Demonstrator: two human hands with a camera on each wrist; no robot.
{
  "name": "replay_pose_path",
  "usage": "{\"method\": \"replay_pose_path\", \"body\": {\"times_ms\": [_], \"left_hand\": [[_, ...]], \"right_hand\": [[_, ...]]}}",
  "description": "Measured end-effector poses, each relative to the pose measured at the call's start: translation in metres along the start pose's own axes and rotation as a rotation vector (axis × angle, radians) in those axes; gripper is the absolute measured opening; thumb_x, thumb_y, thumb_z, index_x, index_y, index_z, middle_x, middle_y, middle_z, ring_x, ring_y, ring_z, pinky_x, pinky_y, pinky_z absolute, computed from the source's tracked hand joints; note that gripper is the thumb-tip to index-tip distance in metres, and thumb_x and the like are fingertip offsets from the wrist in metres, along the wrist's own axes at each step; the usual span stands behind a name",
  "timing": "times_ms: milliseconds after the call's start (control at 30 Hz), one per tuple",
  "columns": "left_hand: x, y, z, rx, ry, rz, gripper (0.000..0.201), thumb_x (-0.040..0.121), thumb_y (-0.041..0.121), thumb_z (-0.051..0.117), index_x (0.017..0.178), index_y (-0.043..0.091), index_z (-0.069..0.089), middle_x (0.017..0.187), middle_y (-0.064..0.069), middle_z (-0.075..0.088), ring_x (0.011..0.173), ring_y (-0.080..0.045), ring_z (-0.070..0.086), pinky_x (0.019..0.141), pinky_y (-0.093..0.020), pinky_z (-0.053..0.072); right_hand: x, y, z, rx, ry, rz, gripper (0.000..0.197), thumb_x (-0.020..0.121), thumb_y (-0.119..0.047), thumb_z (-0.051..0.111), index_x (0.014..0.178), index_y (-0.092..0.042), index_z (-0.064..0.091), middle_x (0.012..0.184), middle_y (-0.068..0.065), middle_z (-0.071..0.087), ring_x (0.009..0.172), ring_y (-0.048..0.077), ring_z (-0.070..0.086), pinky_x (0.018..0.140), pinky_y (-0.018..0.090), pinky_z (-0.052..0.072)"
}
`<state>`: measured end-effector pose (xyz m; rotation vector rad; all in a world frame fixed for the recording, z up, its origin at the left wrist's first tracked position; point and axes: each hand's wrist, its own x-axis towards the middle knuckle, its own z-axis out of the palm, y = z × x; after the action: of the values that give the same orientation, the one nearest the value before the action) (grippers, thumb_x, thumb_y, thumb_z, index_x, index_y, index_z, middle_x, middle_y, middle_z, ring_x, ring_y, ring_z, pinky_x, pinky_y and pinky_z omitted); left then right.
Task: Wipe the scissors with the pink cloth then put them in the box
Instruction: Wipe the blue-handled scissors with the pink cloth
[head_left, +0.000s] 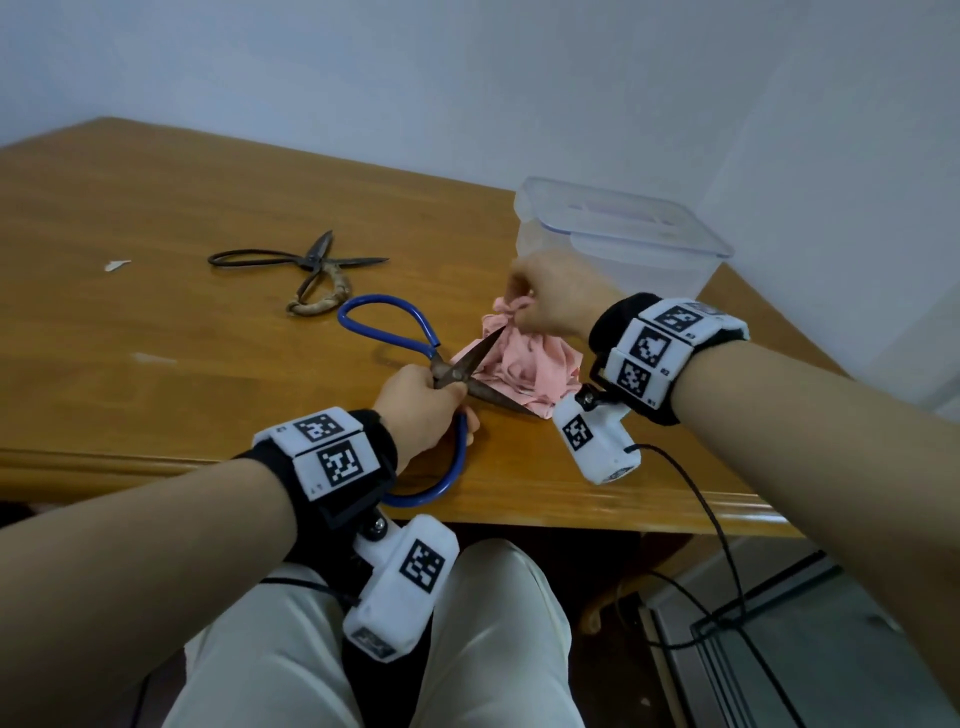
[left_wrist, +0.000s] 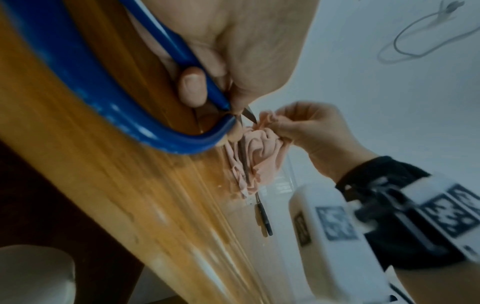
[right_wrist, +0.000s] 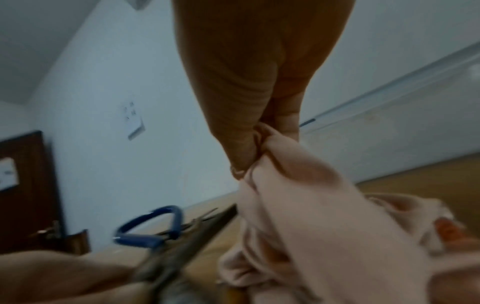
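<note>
Blue-handled scissors (head_left: 410, 332) with dark rusty blades lie spread open near the table's front edge. My left hand (head_left: 421, 405) grips them at the pivot, by the near blue loop (left_wrist: 78, 86). The blades (head_left: 478, 358) straddle a crumpled pink cloth (head_left: 524, 364). My right hand (head_left: 545, 301) pinches a bunched fold of that cloth at the upper blade's tip. In the right wrist view the pink cloth (right_wrist: 298, 205) hangs from the pinch, beside the blurred blades (right_wrist: 182, 246). A clear plastic box (head_left: 618, 234), without a lid, stands behind my right hand.
A second pair of old dark scissors (head_left: 306, 270), one handle wrapped in cord, lies open further back on the wooden table (head_left: 156, 338). A small white scrap (head_left: 117, 265) sits at the left. The wall is close behind the box. A black cable (head_left: 701, 519) trails off the table's right.
</note>
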<state>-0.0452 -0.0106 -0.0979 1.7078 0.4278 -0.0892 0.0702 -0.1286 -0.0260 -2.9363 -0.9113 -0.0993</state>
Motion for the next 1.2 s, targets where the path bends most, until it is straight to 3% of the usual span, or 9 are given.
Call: {"method": "replay_pose_path", "body": {"times_ms": [100,200,433,633,800,967,1033,1100,1200], "left_hand": [[0.000,0.000,0.000,0.018,-0.001,-0.004,0.020,0.101,0.016,0.045,0.084,0.012,0.052,0.066,-0.005,0.065,0.060,-0.019,0.059,0.038,-0.017,0.038],[0.000,-0.001,0.000,0.037,0.000,0.013,0.021,0.102,0.017,0.045,0.083,0.012,0.053,0.066,-0.004,0.065,0.063,-0.021,0.058,0.040,-0.019,0.037],[0.000,-0.001,0.000,0.023,0.012,0.006,0.021,0.101,0.016,0.045,0.084,0.011,0.054,0.067,-0.005,0.066,0.060,-0.019,0.060,0.036,-0.016,0.037],[0.000,0.000,0.001,0.028,0.013,-0.015,0.020,0.101,0.016,0.046,0.084,0.011,0.055,0.068,-0.005,0.066,0.063,-0.019,0.061,0.045,-0.018,0.043],[-0.001,-0.001,0.000,0.027,0.003,0.007,0.018,0.101,0.016,0.045,0.086,0.013,0.054,0.067,-0.005,0.066,0.059,-0.016,0.060,0.039,-0.015,0.039],[0.001,0.000,0.000,0.036,-0.007,0.000,0.020,0.101,0.017,0.045,0.084,0.012,0.055,0.064,-0.004,0.066,0.060,-0.018,0.059,0.041,-0.017,0.040],[0.002,0.000,-0.001,0.026,-0.008,-0.007,0.020,0.101,0.017,0.046,0.084,0.012,0.054,0.064,-0.004,0.066,0.062,-0.019,0.060,0.041,-0.017,0.041],[0.002,0.001,0.000,0.020,-0.013,-0.009,0.020,0.101,0.017,0.046,0.084,0.012,0.054,0.065,-0.004,0.066,0.063,-0.020,0.061,0.041,-0.018,0.040],[0.000,0.000,0.000,0.011,-0.012,-0.008,0.019,0.101,0.016,0.046,0.085,0.012,0.053,0.066,-0.005,0.065,0.060,-0.019,0.060,0.036,-0.015,0.038]], "right_hand": [[-0.016,-0.023,-0.004,0.140,-0.090,-0.212,0.040,0.081,-0.014,0.069,0.118,-0.022,0.057,0.103,-0.004,0.061,0.089,0.010,0.053,0.072,0.020,0.044],[-0.018,-0.034,0.005,-0.055,-0.203,-0.317,0.022,0.085,-0.018,0.068,0.107,-0.020,0.069,0.100,-0.006,0.062,0.094,0.011,0.057,0.078,0.025,0.047],[-0.004,-0.030,0.006,-0.062,-0.179,-0.306,0.018,0.083,-0.014,0.072,0.100,-0.016,0.075,0.100,0.001,0.071,0.092,0.014,0.064,0.080,0.026,0.051],[0.000,-0.022,0.003,-0.122,-0.168,-0.261,0.019,0.087,-0.005,0.063,0.103,-0.012,0.072,0.104,0.004,0.069,0.098,0.019,0.063,0.082,0.026,0.049],[0.005,-0.012,0.005,-0.171,-0.155,-0.156,0.022,0.088,0.000,0.057,0.103,-0.010,0.070,0.109,0.007,0.066,0.102,0.024,0.060,0.085,0.030,0.049],[0.012,0.015,0.008,-0.058,0.029,0.020,0.018,0.086,-0.003,0.057,0.101,-0.009,0.065,0.102,0.006,0.063,0.099,0.024,0.059,0.078,0.029,0.045],[0.004,0.009,0.002,0.025,0.002,-0.058,0.029,0.085,-0.008,0.063,0.113,-0.016,0.062,0.102,-0.004,0.057,0.098,0.014,0.054,0.080,0.026,0.043],[-0.007,-0.006,-0.001,-0.020,-0.114,-0.190,0.034,0.085,-0.015,0.066,0.119,-0.021,0.063,0.103,-0.008,0.058,0.095,0.008,0.051,0.081,0.023,0.041],[-0.010,-0.022,0.008,-0.172,-0.201,-0.278,0.030,0.089,-0.013,0.061,0.117,-0.021,0.069,0.110,-0.004,0.068,0.098,0.015,0.060,0.088,0.029,0.050]]}}
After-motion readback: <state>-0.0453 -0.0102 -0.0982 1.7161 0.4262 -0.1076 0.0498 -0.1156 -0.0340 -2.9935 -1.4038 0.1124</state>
